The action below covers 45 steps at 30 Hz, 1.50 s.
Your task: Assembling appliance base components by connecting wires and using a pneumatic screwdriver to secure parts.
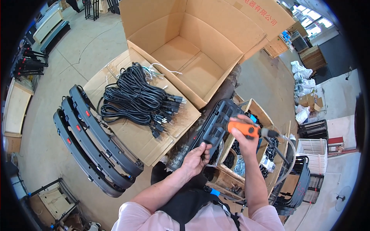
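A black plastic housing (pixel 216 122) with slotted vent panels lies slanted in front of me, on a rounded, worn support. My left hand (pixel 196 158) is at its near end, fingers curled closed around the edge; whether a small part is also between the fingertips cannot be made out. My right hand (pixel 246 140) grips an orange power screwdriver (pixel 243 130), somewhat blurred, above the housing's right side. Its front end faces the housing, but the bit is hidden. From its back a pale hose (pixel 295 154) curves down to the right.
A wooden compartment box (pixel 266 113) with small black parts stands right of the housing. Bundled black power cords (pixel 135 94) lie on a cardboard sheet (pixel 154 152) to the left. Beyond is a large open carton (pixel 200 57). Curved grey frames (pixel 90 142) stand at far left.
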Available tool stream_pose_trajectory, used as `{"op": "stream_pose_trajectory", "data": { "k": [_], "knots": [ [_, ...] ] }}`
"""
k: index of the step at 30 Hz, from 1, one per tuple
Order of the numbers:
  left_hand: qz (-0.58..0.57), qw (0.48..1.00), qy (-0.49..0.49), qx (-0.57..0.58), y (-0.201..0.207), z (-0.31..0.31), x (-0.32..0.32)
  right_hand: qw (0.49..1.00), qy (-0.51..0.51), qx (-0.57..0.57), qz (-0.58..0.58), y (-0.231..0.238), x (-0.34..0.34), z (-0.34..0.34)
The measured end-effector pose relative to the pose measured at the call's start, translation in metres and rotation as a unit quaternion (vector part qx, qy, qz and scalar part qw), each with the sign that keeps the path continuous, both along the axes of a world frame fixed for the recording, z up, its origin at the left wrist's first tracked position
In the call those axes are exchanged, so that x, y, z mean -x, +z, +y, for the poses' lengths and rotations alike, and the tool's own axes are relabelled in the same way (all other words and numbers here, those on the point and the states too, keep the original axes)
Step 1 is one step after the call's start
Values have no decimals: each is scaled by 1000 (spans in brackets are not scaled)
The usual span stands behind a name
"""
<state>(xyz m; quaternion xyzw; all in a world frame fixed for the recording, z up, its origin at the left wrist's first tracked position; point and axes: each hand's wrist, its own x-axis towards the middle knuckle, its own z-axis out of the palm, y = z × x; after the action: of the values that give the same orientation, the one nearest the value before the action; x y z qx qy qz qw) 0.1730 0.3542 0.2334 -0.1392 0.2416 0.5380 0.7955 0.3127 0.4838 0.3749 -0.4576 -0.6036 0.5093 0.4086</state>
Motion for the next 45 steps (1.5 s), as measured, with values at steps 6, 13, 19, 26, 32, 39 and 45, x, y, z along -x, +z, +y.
{"op": "stream_pose_trajectory", "data": {
  "k": [6,13,19,26,32,39,45],
  "knots": [
    [-52,997,56,-7,-3,-6,2,998,22,55,17,12,-18,-75],
    [-64,997,47,-25,-4,-14,-1,998,27,44,19,0,-30,-94],
    [-87,994,29,-62,0,-28,1,997,29,63,17,11,-31,-108],
    [-125,989,45,-63,-11,-49,-6,996,48,72,-2,-9,-26,-120],
    [22,999,-38,-9,3,-68,-9,997,37,59,-16,-28,-8,-116],
    [140,982,-118,-43,-6,-85,-1,997,47,43,-34,-45,2,-104],
    [163,980,-99,-52,-2,-91,0,992,95,15,-77,-46,16,-102]
  ]
}}
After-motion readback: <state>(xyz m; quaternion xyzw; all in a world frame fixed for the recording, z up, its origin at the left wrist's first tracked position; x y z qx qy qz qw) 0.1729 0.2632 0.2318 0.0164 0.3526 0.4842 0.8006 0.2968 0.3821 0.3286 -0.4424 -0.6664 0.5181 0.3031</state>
